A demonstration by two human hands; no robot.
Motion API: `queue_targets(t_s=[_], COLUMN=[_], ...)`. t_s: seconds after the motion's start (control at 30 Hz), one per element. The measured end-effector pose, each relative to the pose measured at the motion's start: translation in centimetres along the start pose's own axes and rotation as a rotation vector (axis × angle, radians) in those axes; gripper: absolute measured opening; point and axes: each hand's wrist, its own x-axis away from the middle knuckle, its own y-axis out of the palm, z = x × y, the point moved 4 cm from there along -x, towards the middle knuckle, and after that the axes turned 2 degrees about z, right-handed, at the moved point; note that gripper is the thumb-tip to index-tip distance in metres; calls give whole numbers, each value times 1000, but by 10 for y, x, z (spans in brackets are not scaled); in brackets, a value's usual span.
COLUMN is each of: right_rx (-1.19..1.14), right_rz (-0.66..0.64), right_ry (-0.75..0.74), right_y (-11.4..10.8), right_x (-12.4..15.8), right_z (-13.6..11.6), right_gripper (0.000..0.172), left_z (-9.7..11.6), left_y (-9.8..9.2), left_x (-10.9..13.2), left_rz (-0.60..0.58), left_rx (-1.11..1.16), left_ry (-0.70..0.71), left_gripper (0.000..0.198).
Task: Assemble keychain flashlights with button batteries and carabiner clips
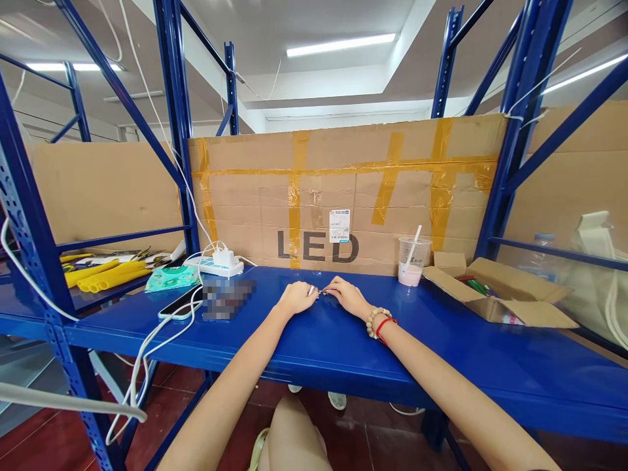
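Resting on the blue shelf (338,343) before the LED cardboard (392,196), left hand (296,298) and right hand (349,296) each pinched one small silvery part (314,290) between them, cup (413,263) nearby.

Along the back edge of your blue shelf (343,340) stands a taped cardboard panel (343,196); on it you can read "LED" (318,247) in large dark capitals, low and near the middle; just above the D sits a white label (339,226), its print too small for you to read; the plastic cup (413,260) towards the right back edge bears a green mark, illegible; the teal packet (171,278) at the left edge likewise
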Motion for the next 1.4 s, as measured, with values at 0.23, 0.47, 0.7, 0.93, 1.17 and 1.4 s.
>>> queue_targets(t_s=[0.23,0.47,0.7,0.93,1.17,1.4], right_rx=[27,62,87,96,108,89], right_rz=[-21,-20,-6,-32,-6,36], right_ry=[-10,-16,3,-5,38,70], right_y=[2,3,1,2,-2,-7], right_x=[1,1,1,1,3,5], right_z=[1,1,1,0,-1,-1], right_gripper=[27,22,23,23,20,18], left_z=[1,2,1,1,1,0], left_y=[-1,-3,-2,-2,1,5], left_x=[0,1,1,1,-1,-1], left_rz=[0,1,-7,-6,7,-11], left_rx=[4,10,-2,0,18,43], left_ry=[2,-7,-3,-2,27,78], left_gripper=[44,44,41,42,44,45])
